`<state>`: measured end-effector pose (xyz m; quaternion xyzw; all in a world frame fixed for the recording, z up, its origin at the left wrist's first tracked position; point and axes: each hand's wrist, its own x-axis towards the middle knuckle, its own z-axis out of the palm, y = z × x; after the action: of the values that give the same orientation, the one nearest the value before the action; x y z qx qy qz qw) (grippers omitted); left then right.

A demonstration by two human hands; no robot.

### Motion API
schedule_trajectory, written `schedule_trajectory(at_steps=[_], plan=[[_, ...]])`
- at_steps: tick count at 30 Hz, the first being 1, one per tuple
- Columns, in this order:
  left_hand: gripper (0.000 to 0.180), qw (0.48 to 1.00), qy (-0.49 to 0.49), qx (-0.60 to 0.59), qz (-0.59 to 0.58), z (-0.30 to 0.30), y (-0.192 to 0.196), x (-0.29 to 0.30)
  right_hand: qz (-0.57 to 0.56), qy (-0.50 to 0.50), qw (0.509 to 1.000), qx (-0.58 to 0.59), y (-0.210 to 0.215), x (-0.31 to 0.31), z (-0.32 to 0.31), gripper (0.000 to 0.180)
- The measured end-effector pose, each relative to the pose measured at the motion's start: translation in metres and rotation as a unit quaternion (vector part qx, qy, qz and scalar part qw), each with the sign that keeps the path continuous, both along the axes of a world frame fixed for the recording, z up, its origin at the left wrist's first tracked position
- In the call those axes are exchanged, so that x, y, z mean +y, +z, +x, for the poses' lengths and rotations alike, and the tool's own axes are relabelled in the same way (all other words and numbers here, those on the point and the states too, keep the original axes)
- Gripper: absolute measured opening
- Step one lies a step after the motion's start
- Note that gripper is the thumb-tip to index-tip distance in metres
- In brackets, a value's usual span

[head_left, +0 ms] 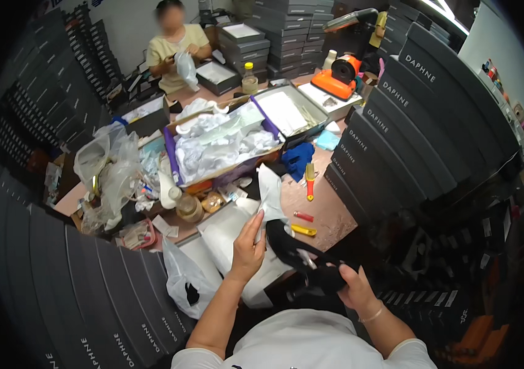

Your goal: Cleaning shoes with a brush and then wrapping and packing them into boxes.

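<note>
In front of my body, my right hand (358,290) grips the heel end of a black shoe (286,247), with the thumb on top. The shoe points away from me, and its dark shape blends into the shadow below. My left hand (248,251) has its fingers pressed against a piece of white paper (270,187) that stands up at the shoe's far end. Under the left hand lies an open shoebox lined with white tissue paper (228,237). A translucent plastic bag (179,273) hangs beside that box, near my left forearm.
Stacked dark shoeboxes (409,123) rise at the right, with more (90,289) at the near left. A yellow-handled cutter (304,230), red-handled brush (310,184) and crumpled-paper tray (222,144) occupy the table. Across it, another person (177,49) handles a plastic bag.
</note>
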<state>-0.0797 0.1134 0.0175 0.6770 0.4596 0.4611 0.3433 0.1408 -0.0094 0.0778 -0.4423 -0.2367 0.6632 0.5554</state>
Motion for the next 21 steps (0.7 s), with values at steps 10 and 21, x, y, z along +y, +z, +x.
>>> schedule_trajectory(at_steps=[10, 21], plan=[[0.07, 0.941, 0.108, 0.294, 0.125, -0.037, -0.03, -0.065, -0.072, 0.041, 0.996, 0.004, -0.023, -0.016, -0.013, 0.05], [0.02, 0.982, 0.048, -0.126, -0.132, 0.006, -0.009, -0.019, -0.146, -0.132, 0.911, 0.363, -0.045, -0.019, -0.001, 0.052]])
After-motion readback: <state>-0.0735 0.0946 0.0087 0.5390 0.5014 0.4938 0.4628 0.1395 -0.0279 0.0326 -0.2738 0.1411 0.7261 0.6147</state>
